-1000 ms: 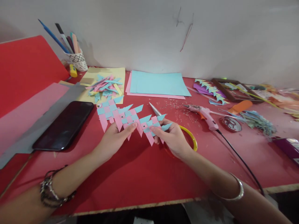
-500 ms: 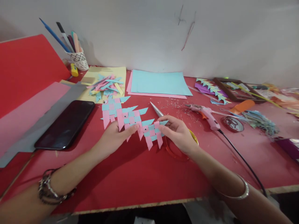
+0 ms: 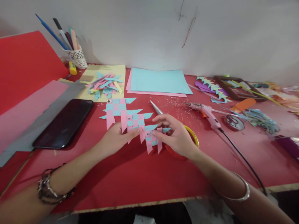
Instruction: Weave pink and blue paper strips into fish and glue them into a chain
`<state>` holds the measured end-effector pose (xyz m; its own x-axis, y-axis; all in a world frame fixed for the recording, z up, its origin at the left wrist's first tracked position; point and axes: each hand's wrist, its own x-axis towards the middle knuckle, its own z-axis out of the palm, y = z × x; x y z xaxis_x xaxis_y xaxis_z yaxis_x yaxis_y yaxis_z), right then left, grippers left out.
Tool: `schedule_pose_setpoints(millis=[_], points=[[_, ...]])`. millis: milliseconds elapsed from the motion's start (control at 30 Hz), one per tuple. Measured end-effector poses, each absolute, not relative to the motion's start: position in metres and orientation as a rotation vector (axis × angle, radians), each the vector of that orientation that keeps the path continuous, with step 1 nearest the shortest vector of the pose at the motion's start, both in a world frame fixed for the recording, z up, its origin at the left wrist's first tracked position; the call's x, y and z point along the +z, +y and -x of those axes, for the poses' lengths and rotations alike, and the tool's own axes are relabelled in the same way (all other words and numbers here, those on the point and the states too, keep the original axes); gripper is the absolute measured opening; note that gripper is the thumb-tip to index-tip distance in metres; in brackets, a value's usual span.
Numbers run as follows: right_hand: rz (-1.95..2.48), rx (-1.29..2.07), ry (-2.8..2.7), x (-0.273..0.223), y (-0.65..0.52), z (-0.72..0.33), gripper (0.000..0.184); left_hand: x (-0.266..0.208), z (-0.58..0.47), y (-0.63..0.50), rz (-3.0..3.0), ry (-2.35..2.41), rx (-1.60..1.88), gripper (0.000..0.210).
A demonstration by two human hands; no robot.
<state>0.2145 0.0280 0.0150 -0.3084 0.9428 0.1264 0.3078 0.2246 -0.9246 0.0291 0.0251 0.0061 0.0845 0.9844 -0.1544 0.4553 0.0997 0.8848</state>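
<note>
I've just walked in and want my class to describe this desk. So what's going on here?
A person is handling a row of three pink-and-blue woven paper fish over a red table. The left hand grips the row near the middle; the right hand is at the smallest fish. Scissors lie beside the right hand, a pink hot-glue gun farther right. Cut paper strips sit heaped on a yellow sheet.

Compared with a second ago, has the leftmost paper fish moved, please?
Yes: judged against the black phone, the leftmost paper fish has shifted right, away from it.
</note>
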Motion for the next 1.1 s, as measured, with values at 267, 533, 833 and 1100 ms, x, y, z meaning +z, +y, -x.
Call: schedule_pose_setpoints(millis=[267,533,833,1100], points=[[1.163,1.130,-1.750,0.0131,0.0269,-0.2139,0.021,0.0092,-0.0308,0.0244,-1.523,1.527,0.736,0.036],[1.184,1.118,-1.745,0.0120,0.0270,-0.2144,0.024,0.0095,-0.0310,0.0251,-1.553,1.407,0.722,0.038],[1.198,1.095,-1.754,0.0109,0.0253,-0.2125,0.030,0.0082,-0.0317,0.0247,-1.562,1.434,0.698,0.036],[1.169,1.118,-1.733,0.0109,0.0244,-0.2078,0.026,0.0065,-0.0307,0.0242,-1.575,1.438,0.704,0.036]])
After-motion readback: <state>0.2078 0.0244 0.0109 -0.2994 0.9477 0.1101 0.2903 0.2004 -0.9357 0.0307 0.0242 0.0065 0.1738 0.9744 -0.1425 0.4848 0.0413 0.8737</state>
